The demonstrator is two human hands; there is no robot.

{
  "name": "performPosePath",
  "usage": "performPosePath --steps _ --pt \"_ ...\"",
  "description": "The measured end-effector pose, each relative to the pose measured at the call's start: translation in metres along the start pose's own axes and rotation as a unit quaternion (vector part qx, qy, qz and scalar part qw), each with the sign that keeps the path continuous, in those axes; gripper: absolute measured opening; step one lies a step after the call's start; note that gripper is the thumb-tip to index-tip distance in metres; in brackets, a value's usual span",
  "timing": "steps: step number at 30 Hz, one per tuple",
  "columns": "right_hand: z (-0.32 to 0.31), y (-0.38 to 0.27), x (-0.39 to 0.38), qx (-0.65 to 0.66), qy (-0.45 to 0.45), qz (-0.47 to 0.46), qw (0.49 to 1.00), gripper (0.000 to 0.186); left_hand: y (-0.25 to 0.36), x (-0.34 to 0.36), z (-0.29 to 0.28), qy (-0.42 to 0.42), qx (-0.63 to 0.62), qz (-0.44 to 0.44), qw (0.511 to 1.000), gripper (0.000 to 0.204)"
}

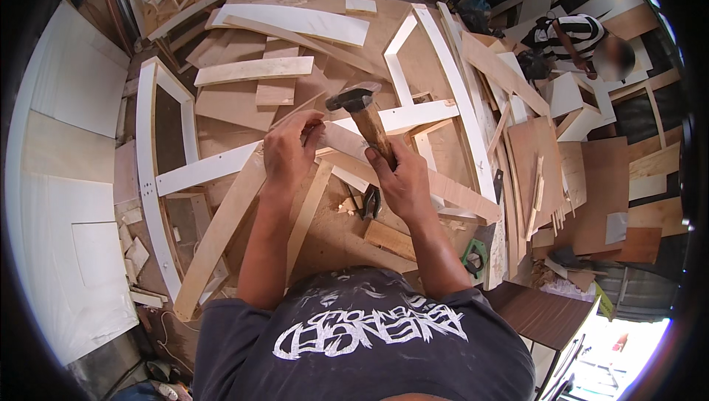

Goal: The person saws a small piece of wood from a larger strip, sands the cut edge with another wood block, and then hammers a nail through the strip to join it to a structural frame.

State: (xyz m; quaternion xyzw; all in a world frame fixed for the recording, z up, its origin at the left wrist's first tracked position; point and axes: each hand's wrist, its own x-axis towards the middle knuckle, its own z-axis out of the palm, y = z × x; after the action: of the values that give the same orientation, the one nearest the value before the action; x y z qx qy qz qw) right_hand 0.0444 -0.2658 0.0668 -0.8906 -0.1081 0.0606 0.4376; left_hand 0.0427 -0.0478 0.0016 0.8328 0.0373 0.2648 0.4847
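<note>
My right hand point(402, 179) grips the wooden handle of a hammer point(371, 126), its dark metal head raised up and to the left. Just left of the hammer head, my left hand point(292, 151) has its fingertips pinched together; whatever lies between them is too small to make out. Under both hands a pale wooden strip point(458, 193) slants down to the right. Another plank point(220, 238) runs from below my left hand to the lower left. Behind them crosses a white board point(210, 168), joined to a white frame point(149, 179) on the left. Pliers point(371, 201) lie below the hammer.
A wooden block point(390, 239) and a green looped thing point(475, 257) lie near me. Loose boards point(255, 70) cover the far side. A second white frame point(454, 83) stands right. White panels point(70, 179) line the left. Another person in a striped top point(572, 32) is at far right.
</note>
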Motion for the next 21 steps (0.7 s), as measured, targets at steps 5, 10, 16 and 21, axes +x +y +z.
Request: performPosePath --steps 5,10,16,21 --pt "0.007 0.006 -0.001 -0.083 0.103 -0.152 0.98 0.037 -0.002 -0.003 -0.002 -0.008 0.025 0.027 0.999 0.02" --pt "0.007 0.002 -0.002 -0.06 0.033 0.0 0.998 0.036 -0.006 -0.003 0.001 0.0 0.028 0.042 0.999 0.018" --pt "-0.01 -0.017 -0.001 -0.057 0.007 0.011 0.998 0.034 -0.006 -0.001 0.0 -0.001 0.025 0.032 0.999 0.014" --pt "-0.021 -0.027 0.005 -0.101 -0.034 -0.047 0.993 0.033 -0.009 -0.001 0.0 0.004 0.013 0.024 1.0 0.013"
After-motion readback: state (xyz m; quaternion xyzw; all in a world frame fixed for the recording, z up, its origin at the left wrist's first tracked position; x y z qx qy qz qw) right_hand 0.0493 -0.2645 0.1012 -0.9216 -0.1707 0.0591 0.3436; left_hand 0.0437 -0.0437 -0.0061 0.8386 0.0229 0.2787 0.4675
